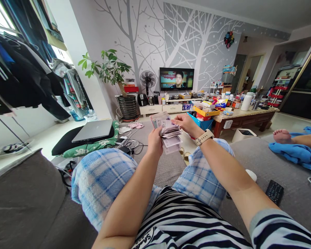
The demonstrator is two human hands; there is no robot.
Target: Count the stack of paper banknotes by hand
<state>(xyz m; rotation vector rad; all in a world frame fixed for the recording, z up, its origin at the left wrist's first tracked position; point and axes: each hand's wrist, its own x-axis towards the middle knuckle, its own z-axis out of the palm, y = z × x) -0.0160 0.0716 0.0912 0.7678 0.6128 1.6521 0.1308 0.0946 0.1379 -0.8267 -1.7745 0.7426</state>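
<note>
My left hand [154, 141] grips a thick, fanned wad of paper banknotes [168, 133] from below, out in front of my knees. My right hand [184, 124] reaches over from the right, its fingertips pinching the wad's upper edge. A beige-strapped wristwatch [203, 137] sits on my right wrist. Below my forearms are my knees in blue plaid trousers [101, 176]. I cannot tell the notes' denomination.
A grey laptop [93, 130] lies on a black cushion at left, with tangled cables near it. A black remote control [274, 192] rests on the grey sofa [295, 180]. Another person's bare foot [282, 136] lies on a blue cloth. A cluttered wooden table [242, 120] stands ahead.
</note>
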